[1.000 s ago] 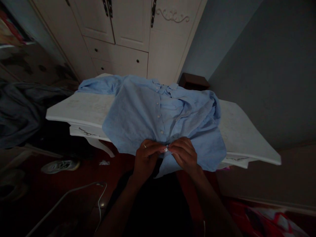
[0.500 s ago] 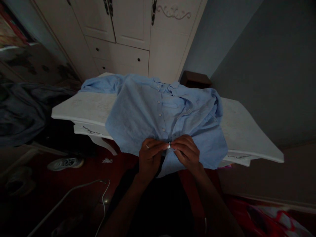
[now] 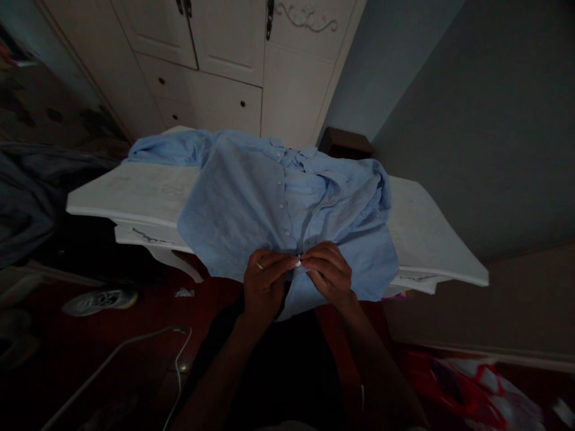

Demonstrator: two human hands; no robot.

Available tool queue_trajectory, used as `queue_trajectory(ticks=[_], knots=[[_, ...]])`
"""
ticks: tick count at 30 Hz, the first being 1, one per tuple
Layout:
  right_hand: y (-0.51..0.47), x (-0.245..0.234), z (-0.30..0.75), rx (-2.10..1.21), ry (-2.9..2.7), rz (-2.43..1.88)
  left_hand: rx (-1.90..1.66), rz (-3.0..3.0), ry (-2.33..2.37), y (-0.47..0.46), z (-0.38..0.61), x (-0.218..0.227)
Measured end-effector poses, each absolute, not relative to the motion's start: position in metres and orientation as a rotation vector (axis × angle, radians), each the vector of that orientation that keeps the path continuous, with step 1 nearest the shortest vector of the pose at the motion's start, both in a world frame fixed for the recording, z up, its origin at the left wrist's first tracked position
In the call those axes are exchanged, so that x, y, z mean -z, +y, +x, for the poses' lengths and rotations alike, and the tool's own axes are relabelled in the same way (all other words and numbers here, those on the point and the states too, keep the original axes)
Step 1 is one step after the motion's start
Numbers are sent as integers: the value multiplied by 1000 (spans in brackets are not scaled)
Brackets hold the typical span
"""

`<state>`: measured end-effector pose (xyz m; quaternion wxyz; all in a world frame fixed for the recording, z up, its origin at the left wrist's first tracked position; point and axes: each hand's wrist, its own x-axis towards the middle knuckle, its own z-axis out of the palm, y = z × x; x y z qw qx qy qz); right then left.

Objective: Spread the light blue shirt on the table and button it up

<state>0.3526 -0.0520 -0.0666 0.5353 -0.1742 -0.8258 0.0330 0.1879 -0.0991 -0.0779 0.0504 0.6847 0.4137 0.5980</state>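
A light blue button-up shirt is spread over the white table, its collar toward the far side and its lower hem hanging over the near edge. At the lower front, my left hand pinches the shirt's placket; a ring is on one finger. My right hand pinches the fabric right beside it, fingertips almost touching the left ones. Between the fingertips shows a small pale button. More buttons run up the left front panel. Whether the button is through a hole cannot be made out.
A white wardrobe stands behind the table, with a brown box at its right. Dark clothing lies at the left. On the red floor are a shoe, a white cable and a red-and-white bag.
The camera view has shifted slightly, so the scene sits further left. Both hands keep their pinch at the same place on the shirt, with barely any finger movement.
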Motion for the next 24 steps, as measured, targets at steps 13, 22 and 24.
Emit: queue_trajectory(ticks=[13, 22, 24], knots=[[-52, 69, 352, -107, -1941, -418, -1706, 2031, 1114, -105, 184, 68], [-52, 63, 353, -103, -1992, -417, -1736, 2014, 1252, -104, 189, 71], [-52, 63, 353, -116, -1986, -421, -1745, 1973, 1286, -105, 190, 73]])
